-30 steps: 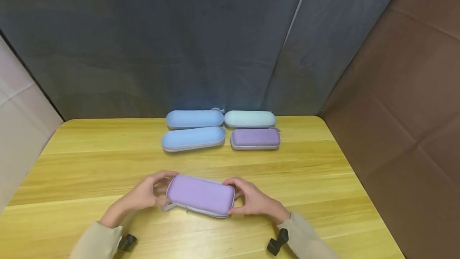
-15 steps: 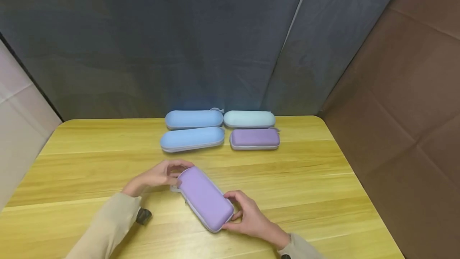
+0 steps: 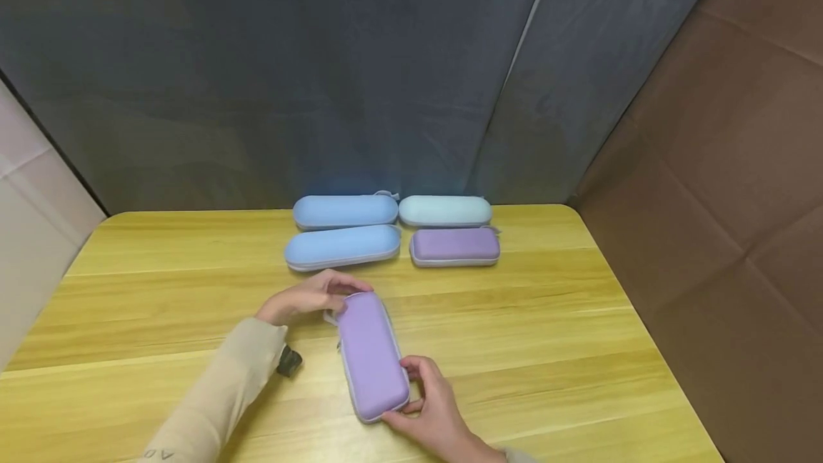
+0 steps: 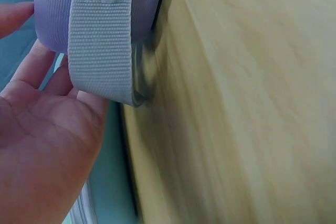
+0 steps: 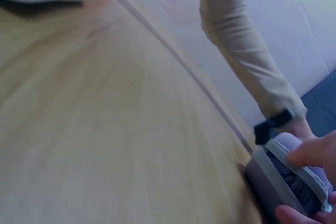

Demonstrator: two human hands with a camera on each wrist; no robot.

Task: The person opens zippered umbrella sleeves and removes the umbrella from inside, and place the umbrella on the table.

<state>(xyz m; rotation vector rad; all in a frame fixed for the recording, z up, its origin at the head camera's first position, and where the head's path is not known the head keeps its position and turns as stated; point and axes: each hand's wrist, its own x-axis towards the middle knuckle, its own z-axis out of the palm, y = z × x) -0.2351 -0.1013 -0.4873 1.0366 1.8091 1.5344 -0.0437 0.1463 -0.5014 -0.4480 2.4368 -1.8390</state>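
A light purple zip case (image 3: 373, 356) stands lengthwise toward me at the front middle of the table in the head view, its far end leaning slightly left. My left hand (image 3: 308, 297) grips the far end, thumb on the near side and fingers round the back corner. At the close end, my right hand (image 3: 434, 406) pinches the lower right corner between thumb and fingers. The left wrist view shows a pale grey strap loop (image 4: 102, 40) hanging from the case's end. In the right wrist view, grey edging (image 5: 273, 177) borders a dark folded strip at the held end.
Two blue cases (image 3: 343, 247) lie one behind the other at the back of the wooden table (image 3: 546, 349). Beside them on the right are a mint case (image 3: 445, 211) and a darker purple case (image 3: 455, 246). A dark grey curtain (image 3: 289, 77) rises behind.
The light purple case has turned clockwise from crosswise to nearly lengthwise. My left hand has moved away from me and right with its far end, my right hand nearer to me; both keep hold.
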